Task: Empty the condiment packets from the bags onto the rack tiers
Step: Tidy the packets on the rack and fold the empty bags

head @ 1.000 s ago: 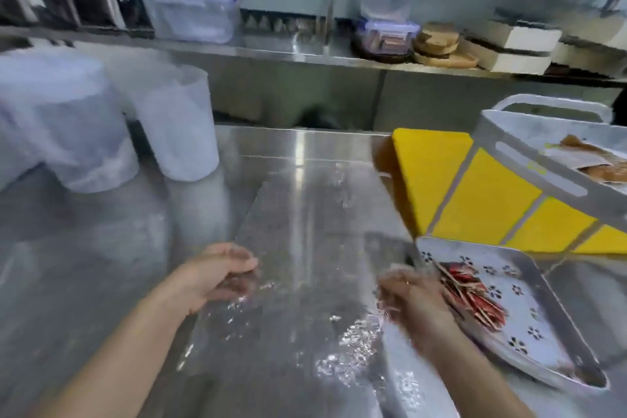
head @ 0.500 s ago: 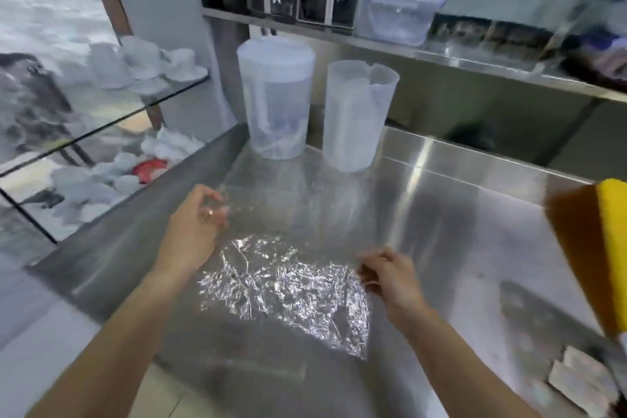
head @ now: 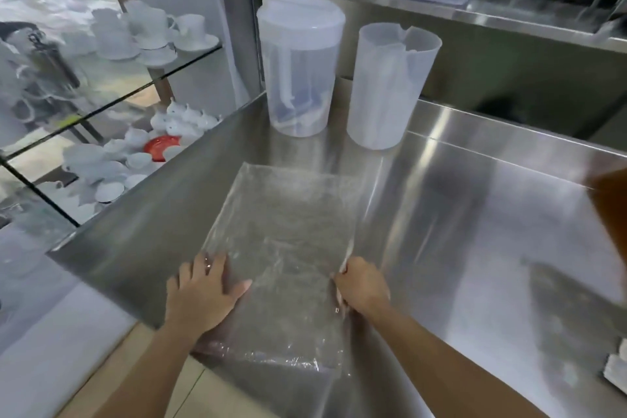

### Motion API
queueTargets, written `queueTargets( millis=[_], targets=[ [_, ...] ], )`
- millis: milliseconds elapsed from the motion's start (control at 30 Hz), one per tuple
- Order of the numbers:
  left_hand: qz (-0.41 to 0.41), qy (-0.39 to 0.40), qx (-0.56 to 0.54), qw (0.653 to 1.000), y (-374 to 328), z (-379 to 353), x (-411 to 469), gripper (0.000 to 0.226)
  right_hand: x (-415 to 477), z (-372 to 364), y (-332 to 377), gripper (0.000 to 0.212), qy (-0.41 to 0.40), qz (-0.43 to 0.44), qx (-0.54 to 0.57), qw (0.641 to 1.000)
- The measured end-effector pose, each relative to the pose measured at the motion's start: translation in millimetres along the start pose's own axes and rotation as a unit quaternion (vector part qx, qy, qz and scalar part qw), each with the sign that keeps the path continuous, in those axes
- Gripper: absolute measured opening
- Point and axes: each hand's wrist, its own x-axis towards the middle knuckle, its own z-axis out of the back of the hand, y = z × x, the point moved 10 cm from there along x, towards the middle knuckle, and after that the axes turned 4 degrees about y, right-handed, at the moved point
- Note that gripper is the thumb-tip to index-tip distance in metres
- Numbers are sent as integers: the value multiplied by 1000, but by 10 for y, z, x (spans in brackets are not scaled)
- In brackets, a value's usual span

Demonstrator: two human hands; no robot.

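An empty clear plastic bag [head: 288,241] lies flat on the steel counter [head: 475,231], its near end hanging over the front edge. My left hand [head: 203,292] presses flat on the bag's left side, fingers spread. My right hand [head: 361,285] pinches the bag's right edge between its fingers. No condiment packets show in or near the bag, and the rack is out of view apart from a pale corner [head: 617,370] at the right edge.
Two translucent plastic pitchers stand behind the bag, a lidded one [head: 300,64] and an open one [head: 390,85]. A steel shelf [head: 509,15] with containers runs above. Left of the counter, glass shelves [head: 142,44] hold white cups and saucers.
The view swung left, away from the tray with red packets. The bag went from crumpled to spread flat. My left hand came down onto it and my right hand took its right edge.
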Motion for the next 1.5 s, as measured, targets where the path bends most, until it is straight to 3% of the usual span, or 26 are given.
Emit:
queueTargets(
  millis=[133,233,367,433,533,600,700,833,967,1133,1267,1433,1500],
  targets=[
    [20,-6,3,1000,31,32,19,95,-29,9,17,44,9,-12,-13,1000],
    [45,-40,-19,998,43,97,-4,89,-97,28,-3,42,11,-8,-22,1000],
    [99,74,-21,992,72,-28,220,77,-216,294,-176,40,-3,5,-34,999],
    [109,67,22,992,-41,129,342,67,-263,483,-417,41,-16,-8,-20,1000],
    [34,-3,51,998,-718,419,390,52,-335,820,-890,34,-45,-30,14,998],
    [-40,-23,48,998,-1375,489,270,55,-417,1066,-1264,25,-77,-52,44,995],
    [-168,-45,-21,985,-2395,470,-71,54,-656,1432,-1808,11,-143,-84,54,985],
    [-309,-18,-36,950,-3499,167,-639,64,-1104,1765,-2504,18,-231,-132,37,963],
    [-409,1,-22,912,-4177,-262,-1151,73,-1601,1838,-2996,31,-295,-141,-5,945],
    [-459,11,13,888,-4598,-749,-1516,81,-1919,1492,-3496,62,-256,-190,-63,946],
    [-476,-23,42,878,-4682,-993,-1632,92,-1947,1289,-3629,48,-275,-176,-93,941],
    [-479,-18,48,877,-4686,-1064,-1606,79,-1998,1409,-3411,21,-318,-149,-199,915],
    [-477,-21,42,878,-4675,-1057,-1610,79,-2119,1531,-3331,29,-336,-153,-197,908]
  ],
)
